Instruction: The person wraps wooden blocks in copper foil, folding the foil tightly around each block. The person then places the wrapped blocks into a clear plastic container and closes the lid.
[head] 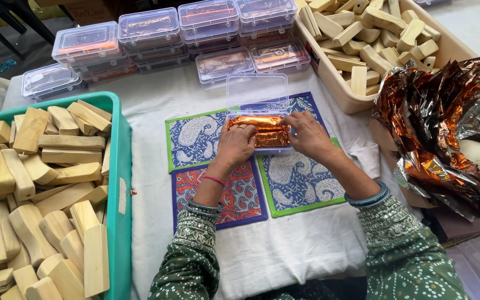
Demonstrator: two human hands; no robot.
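The foil wrap (266,131) in the clear plastic case (258,105) is shiny copper-orange. The mats (298,180) beneath show blue and red paisley with green and purple borders. The crate (119,183) is teal, the wood blocks (40,183) pale cream.

Clear plastic box (262,119), rectangular, hinged lid open and standing up behind it, upper centre of frame. Sits on the paisley cloth mats (298,180) on the worktop. Inside the tray: orange-copper foil wrap (265,130), crinkled, shiny, lying flat lengthwise and filling the tray. Left hand (235,143) presses its left end, right hand (308,133) its right end.
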